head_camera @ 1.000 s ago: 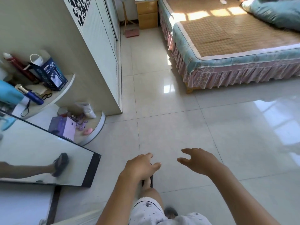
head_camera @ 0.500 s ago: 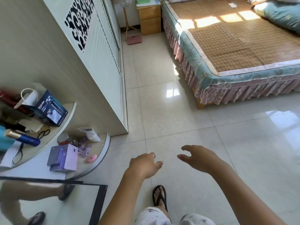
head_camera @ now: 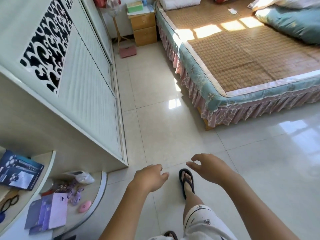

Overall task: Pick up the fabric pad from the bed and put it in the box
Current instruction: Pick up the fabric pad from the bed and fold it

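Both hands were held out empty over the tiled floor, the left hand and the right hand palm down with fingers loosely spread and gripping nothing. A small pale flat piece, possibly the fabric pad though too small to be made out for certain, was seen on the far part of the bed, well apart from both hands and up to their right. It lay on the one woven mat, beside one blue quilt. One nightstand with two drawers was set at the head of the bed, opposite one white wardrobe. Two curved shelves were seen at the left: one blue box was kept on the upper, one purple box on the lower. Which box was meant could not be told.
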Action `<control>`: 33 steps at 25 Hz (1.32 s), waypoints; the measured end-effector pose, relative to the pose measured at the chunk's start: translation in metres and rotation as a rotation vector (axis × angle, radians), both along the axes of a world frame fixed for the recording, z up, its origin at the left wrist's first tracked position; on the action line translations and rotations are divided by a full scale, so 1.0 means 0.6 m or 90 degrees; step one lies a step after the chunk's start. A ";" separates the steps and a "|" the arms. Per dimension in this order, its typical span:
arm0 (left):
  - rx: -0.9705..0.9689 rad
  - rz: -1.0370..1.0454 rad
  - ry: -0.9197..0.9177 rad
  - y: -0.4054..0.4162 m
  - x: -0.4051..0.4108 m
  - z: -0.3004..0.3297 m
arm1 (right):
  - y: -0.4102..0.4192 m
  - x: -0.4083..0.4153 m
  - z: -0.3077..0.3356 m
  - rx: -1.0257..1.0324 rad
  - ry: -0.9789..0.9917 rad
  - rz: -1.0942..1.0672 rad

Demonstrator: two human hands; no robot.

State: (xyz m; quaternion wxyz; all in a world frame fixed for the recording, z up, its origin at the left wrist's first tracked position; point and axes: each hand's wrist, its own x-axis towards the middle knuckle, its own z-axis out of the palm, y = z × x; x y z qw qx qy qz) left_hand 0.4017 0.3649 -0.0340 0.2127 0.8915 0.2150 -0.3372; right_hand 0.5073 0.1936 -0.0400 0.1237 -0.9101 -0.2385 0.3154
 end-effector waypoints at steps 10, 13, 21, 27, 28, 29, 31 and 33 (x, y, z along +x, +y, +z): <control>-0.006 0.067 -0.041 0.101 0.376 0.036 | 0.122 0.378 0.018 -0.031 0.002 0.110; -0.013 0.071 -0.029 0.135 0.448 0.042 | 0.160 0.462 0.025 -0.035 0.016 0.116; -0.016 0.079 -0.022 0.315 0.658 0.012 | 0.327 0.683 -0.006 -0.019 0.038 0.105; 0.011 0.006 -0.043 0.515 0.859 0.022 | 0.535 0.873 -0.009 -0.035 0.040 0.084; 0.018 -0.001 -0.050 0.551 0.895 0.026 | 0.567 0.905 -0.003 -0.027 0.044 0.076; 0.023 -0.011 -0.052 0.583 0.930 0.031 | 0.594 0.934 0.003 -0.018 0.049 0.066; 0.027 -0.028 -0.056 0.638 0.994 0.038 | 0.639 0.989 0.013 -0.007 0.046 0.053; 0.021 -0.025 -0.067 0.681 1.050 0.041 | 0.679 1.038 0.017 -0.004 0.042 0.052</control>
